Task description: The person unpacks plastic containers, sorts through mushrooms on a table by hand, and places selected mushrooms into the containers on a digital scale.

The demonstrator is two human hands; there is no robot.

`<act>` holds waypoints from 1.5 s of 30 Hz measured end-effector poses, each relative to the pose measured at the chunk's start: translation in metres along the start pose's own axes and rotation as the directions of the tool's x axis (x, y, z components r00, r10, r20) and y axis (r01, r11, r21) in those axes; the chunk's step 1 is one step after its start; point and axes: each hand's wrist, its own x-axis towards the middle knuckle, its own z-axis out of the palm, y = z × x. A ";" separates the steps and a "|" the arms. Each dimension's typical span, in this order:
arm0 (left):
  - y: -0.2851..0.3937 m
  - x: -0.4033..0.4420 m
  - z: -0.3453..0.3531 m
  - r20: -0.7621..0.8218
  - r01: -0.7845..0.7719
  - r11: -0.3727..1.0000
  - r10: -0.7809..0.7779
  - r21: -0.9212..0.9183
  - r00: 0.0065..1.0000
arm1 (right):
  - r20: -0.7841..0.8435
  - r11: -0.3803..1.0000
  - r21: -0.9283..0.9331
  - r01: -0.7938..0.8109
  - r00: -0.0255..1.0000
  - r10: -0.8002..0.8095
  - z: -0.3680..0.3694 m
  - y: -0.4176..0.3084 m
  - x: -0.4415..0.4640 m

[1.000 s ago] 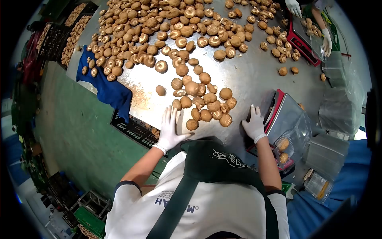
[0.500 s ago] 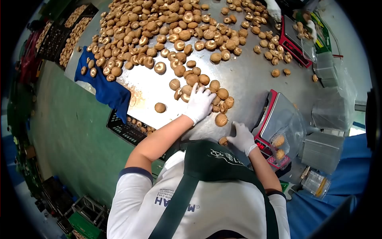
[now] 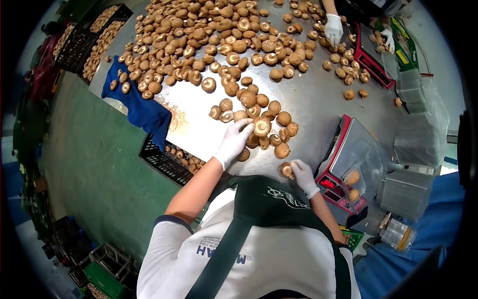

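My left hand [image 3: 235, 140], in a white glove, grips a brown mushroom [image 3: 262, 127] between thumb and fingers, its pale underside facing up. That mushroom is over a small cluster of mushrooms [image 3: 249, 98] on the metal table [image 3: 311, 104]. Lower right, my gloved right hand [image 3: 302, 175] has its fingers closed on another mushroom [image 3: 287, 170], held near the table's front edge. Right of this hand stands a red scale [image 3: 356, 149] with a clear tray [image 3: 352, 175] on it, holding two mushrooms.
A large mushroom pile [image 3: 199, 35] covers the far side. A blue cloth [image 3: 142, 112] hangs over the left edge above a black crate [image 3: 164, 162]. At the upper right, a co-worker's gloved hand [image 3: 333, 31] touches mushrooms near a second scale [image 3: 371, 65]. Stacked clear trays [image 3: 406, 192] stand right.
My left hand has moved in to the cluster and now grips a mushroom. My right hand has come closer to my body and closed on another. The co-worker's hand has reached down to the mushrooms.
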 end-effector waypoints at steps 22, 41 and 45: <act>-0.008 -0.047 -0.007 0.328 0.377 0.659 -0.204 -0.651 0.922 | -0.133 0.776 -0.310 0.549 0.783 -0.607 0.018 -0.122 0.034; -0.035 -0.076 -0.021 0.062 -0.138 0.619 0.142 0.773 0.988 | -0.294 0.994 -0.106 -0.006 0.955 -0.026 -0.015 0.018 0.022; -0.047 -0.062 -0.014 0.083 -0.177 0.647 0.173 0.742 0.981 | -0.144 0.917 -0.329 0.224 0.948 -0.284 0.000 -0.009 0.030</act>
